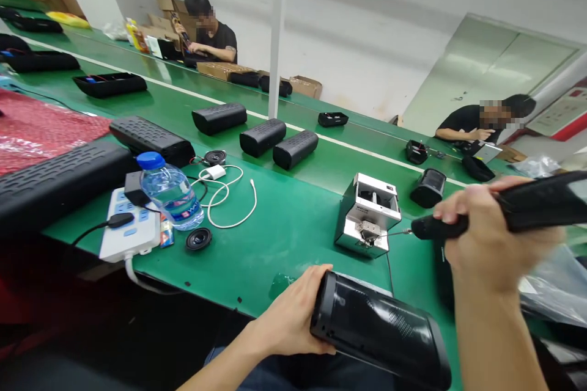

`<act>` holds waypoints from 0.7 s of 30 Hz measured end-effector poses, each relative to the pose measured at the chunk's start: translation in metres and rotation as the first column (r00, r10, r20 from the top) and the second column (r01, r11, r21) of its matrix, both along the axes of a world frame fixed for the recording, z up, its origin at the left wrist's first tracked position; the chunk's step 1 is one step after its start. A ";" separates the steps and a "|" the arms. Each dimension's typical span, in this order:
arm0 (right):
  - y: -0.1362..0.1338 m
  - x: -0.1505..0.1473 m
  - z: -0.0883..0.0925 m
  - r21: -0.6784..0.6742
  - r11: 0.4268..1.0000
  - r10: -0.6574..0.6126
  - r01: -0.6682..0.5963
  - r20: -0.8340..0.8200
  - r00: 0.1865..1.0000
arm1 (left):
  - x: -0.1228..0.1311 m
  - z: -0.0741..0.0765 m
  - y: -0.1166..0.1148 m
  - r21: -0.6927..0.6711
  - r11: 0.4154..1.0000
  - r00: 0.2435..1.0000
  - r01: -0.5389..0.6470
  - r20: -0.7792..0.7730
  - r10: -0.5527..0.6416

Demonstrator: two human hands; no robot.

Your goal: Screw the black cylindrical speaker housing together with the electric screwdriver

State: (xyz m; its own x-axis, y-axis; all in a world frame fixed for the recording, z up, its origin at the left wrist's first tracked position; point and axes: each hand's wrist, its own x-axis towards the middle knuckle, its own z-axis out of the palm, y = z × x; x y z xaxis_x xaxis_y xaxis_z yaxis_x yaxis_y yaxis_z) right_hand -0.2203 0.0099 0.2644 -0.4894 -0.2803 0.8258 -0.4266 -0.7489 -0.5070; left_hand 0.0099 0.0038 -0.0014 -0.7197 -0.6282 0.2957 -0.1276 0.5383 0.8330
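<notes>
My left hand (293,314) grips the left end of a black speaker housing (380,330) with a perforated front, which lies tilted over the near table edge. Raised on the right, my right hand (488,238) is closed around a black electric screwdriver (438,227). Its thin bit points left and reaches the front of a white and black screw feeder (369,214). Whether the bit carries a screw is too small to tell. Part of the screwdriver body is cut off by the right picture edge.
A water bottle (172,192), a power strip (132,223), a white cable (229,220) and a small loose speaker driver (199,239) lie to the left. Several black housings (263,137) stand on the green table (284,208). Two people (215,36) work across the table.
</notes>
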 end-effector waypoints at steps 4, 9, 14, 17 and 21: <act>-0.031 0.007 -0.005 0.073 0.997 0.001 -0.002 0.010 1.000 | -0.003 0.000 0.000 0.027 1.000 1.000 0.003 0.025 -0.004; -0.042 0.001 -0.005 0.157 0.987 0.010 -0.015 0.032 0.999 | -0.005 -0.001 0.001 0.024 1.000 1.000 0.002 0.014 -0.002; -0.042 0.007 -0.004 0.185 0.983 -0.004 -0.005 0.046 0.999 | -0.005 -0.001 0.001 0.021 1.000 1.000 -0.001 -0.014 0.001; -0.041 0.006 -0.005 0.186 0.983 -0.006 -0.003 0.045 0.999 | -0.005 -0.001 0.001 0.011 1.000 1.000 0.000 -0.008 0.001; -0.037 0.004 -0.007 0.203 0.979 0.012 -0.023 0.058 0.998 | -0.004 -0.004 0.000 -0.009 1.000 1.000 -0.010 -0.007 0.010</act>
State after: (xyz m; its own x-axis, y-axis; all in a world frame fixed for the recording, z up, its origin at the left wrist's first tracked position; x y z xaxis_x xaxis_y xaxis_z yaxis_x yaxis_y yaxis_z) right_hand -0.2164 -0.0266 0.2570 -0.5266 -0.4487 0.7220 -0.3813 -0.6344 -0.6724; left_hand 0.0055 0.0037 -0.0050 -0.7114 -0.6325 0.3065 -0.1271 0.5446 0.8290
